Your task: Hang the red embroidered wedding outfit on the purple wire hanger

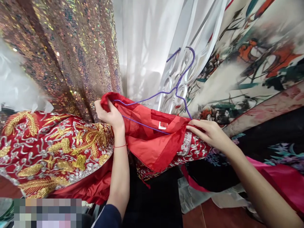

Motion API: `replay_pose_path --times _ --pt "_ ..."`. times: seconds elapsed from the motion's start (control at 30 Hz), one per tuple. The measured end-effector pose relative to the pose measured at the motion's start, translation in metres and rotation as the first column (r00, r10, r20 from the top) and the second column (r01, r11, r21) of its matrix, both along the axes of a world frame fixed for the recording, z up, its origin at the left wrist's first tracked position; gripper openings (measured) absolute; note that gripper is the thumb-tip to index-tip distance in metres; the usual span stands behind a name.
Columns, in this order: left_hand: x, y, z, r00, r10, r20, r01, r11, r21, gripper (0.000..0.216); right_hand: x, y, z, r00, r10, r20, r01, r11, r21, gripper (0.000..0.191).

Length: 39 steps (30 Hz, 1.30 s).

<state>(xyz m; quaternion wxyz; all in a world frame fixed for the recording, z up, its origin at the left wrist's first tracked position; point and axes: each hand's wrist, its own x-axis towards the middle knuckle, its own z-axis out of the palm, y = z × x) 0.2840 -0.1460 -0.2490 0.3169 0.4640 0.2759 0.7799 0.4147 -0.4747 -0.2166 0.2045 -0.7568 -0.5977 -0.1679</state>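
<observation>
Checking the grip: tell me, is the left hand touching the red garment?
Touching. Head view: left hand fingers pinch the red garment at its collar edge.

Sequined bronze-pink fabric (71, 53) hanging at upper left, sheer white curtain (144, 41) beside it, white ornate metal grille (190, 47) behind the curtain, painted floral fabric (256, 53) at right, black flowered cloth (277, 142) below it, pink cloth (285, 182) at lower right, reddish tiled floor (213, 218)
</observation>
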Motion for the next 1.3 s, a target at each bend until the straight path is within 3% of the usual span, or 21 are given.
replay_pose_path --times 0.1,0.17,0.23,0.27,0.33,0.4,0.43,0.47,0.5,0.6,0.67,0.77,0.9,1.0,1.2,1.3 --pt "-0.005 -0.019 0.003 0.977 -0.026 -0.213 0.046 0.995 0.092 0.018 -0.001 -0.007 -0.002 1.0 -0.001 -0.018 0.003 0.994 0.111 0.03" --pt "-0.006 -0.031 0.002 0.959 -0.082 -0.272 0.114 0.988 0.104 0.014 -0.004 -0.012 0.0 1.0 -0.012 -0.018 0.015 0.979 0.203 0.026" --pt "-0.008 -0.041 0.002 0.948 -0.155 -0.278 0.193 0.974 0.116 0.013 -0.008 -0.017 0.004 0.994 -0.102 -0.035 0.108 0.926 0.361 0.023" --pt "-0.01 -0.046 0.002 0.942 -0.196 -0.273 0.237 0.963 0.126 0.013 -0.009 -0.019 0.006 0.984 -0.168 -0.056 0.174 0.865 0.471 0.023" --pt "-0.015 -0.055 0.004 0.924 -0.279 -0.261 0.322 0.936 0.14 0.016 -0.008 -0.02 0.01 0.95 -0.297 -0.099 0.28 0.664 0.693 0.025" --pt "-0.022 -0.062 0.007 0.897 -0.357 -0.262 0.4 0.907 0.135 0.019 -0.002 -0.019 0.009 0.918 -0.391 -0.074 0.273 0.485 0.831 0.028" --pt "-0.025 -0.065 0.008 0.883 -0.385 -0.269 0.429 0.894 0.13 0.021 0.003 -0.018 0.007 0.903 -0.428 -0.03 0.239 0.445 0.863 0.029" --pt "-0.028 -0.067 0.01 0.872 -0.4 -0.281 0.447 0.885 0.127 0.022 0.008 -0.017 0.004 0.89 -0.455 0.024 0.208 0.453 0.867 0.029" --pt "-0.031 -0.069 0.01 0.865 -0.403 -0.298 0.455 0.881 0.128 0.023 0.013 -0.016 0.0 0.881 -0.467 0.081 0.19 0.505 0.842 0.028" --pt "-0.037 -0.073 0.009 0.835 -0.385 -0.392 0.456 0.884 0.103 0.027 0.026 -0.013 -0.014 0.875 -0.425 0.233 0.181 0.733 0.656 0.019" --pt "-0.039 -0.072 0.008 0.812 -0.366 -0.455 0.434 0.899 0.051 0.027 0.029 -0.01 -0.023 0.886 -0.34 0.316 0.156 0.859 0.487 0.018" --pt "-0.041 -0.069 0.009 0.796 -0.333 -0.506 0.376 0.926 -0.018 0.032 0.019 -0.002 -0.03 0.875 -0.125 0.467 0.004 0.968 0.253 0.031" --pt "-0.039 -0.068 0.014 0.797 -0.333 -0.505 0.363 0.931 -0.042 0.037 -0.008 0.031 -0.023 0.768 0.037 0.64 -0.12 0.989 0.086 0.029" --pt "-0.033 -0.067 0.019 0.769 -0.34 -0.542 0.388 0.921 -0.028 0.039 -0.02 0.073 -0.007 0.685 0.038 0.727 -0.213 0.965 0.151 0.024" --pt "-0.017 -0.044 0.024 0.829 -0.17 -0.533 0.31 0.933 0.184 0.024 -0.01 0.14 0.017 0.672 -0.131 0.729 -0.161 0.935 0.317 0.017" --pt "-0.01 -0.033 0.024 0.774 -0.275 -0.571 0.458 0.865 0.203 0.023 -0.006 0.148 0.02 0.732 -0.137 0.668 -0.125 0.936 0.328 0.016"
